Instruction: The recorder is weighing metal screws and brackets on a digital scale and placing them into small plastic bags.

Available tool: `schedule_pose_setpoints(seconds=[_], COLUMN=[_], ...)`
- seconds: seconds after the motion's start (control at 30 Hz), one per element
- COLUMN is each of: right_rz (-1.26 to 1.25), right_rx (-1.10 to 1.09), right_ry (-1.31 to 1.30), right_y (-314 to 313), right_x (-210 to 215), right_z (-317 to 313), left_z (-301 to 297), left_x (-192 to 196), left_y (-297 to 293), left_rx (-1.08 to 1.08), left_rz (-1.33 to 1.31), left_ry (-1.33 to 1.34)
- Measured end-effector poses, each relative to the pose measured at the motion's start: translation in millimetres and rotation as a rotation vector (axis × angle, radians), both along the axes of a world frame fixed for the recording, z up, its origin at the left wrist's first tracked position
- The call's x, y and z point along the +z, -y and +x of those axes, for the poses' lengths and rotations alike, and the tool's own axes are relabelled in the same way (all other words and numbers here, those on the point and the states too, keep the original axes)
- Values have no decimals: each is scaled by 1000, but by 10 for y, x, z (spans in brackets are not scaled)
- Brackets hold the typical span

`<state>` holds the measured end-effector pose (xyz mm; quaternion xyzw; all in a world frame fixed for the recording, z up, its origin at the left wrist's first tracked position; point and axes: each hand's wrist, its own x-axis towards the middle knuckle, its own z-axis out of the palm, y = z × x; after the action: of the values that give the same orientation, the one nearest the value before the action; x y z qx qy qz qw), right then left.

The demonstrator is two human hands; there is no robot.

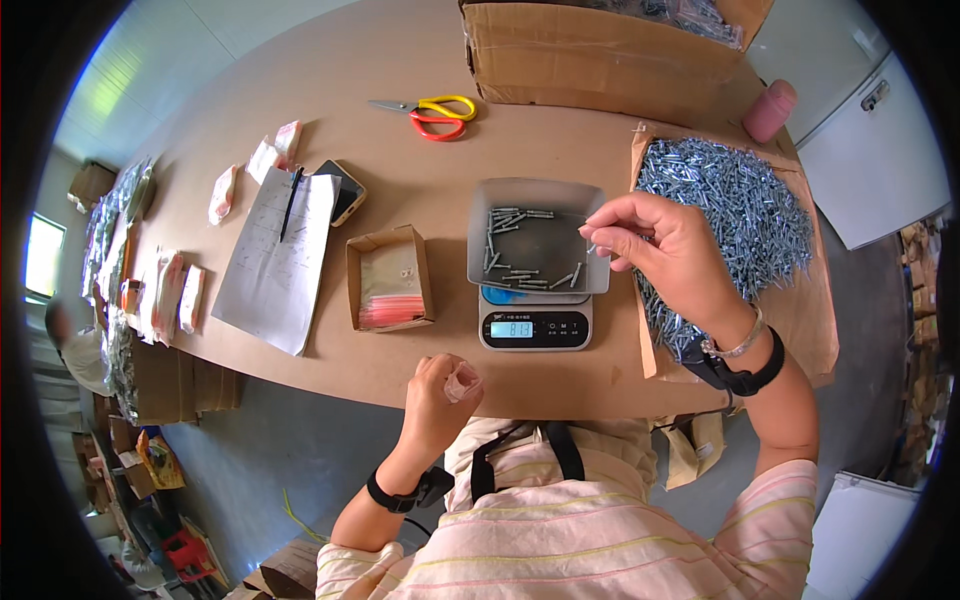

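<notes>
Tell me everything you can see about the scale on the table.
The scale is a small grey digital one, standing flat on the brown table near its front edge, straight ahead of the person. Its front panel has a lit blue display and a few round buttons. On top sits a square grey metal tray with raised edges, holding a scatter of loose silver screws. The right hand hovers over the tray's right edge, fingertips pinched on what seems to be a screw. A small cardboard box stands to its left.
</notes>
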<state>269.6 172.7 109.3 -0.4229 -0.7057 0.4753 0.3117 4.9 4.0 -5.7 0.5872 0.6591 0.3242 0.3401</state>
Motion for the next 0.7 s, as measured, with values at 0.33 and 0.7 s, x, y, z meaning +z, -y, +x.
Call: schedule_pose_setpoints(seconds=[0.33, 0.7], right_rz=[352, -441], right_rx=[-72, -256], right_ry=[146, -74], right_y=[-125, -133], right_x=[-197, -712], right_z=[127, 344], left_z=[5, -65], left_x=[55, -28], left_y=[-65, -98], left_rx=[20, -57], left_rz=[-1, 23], left_ry=[-76, -114])
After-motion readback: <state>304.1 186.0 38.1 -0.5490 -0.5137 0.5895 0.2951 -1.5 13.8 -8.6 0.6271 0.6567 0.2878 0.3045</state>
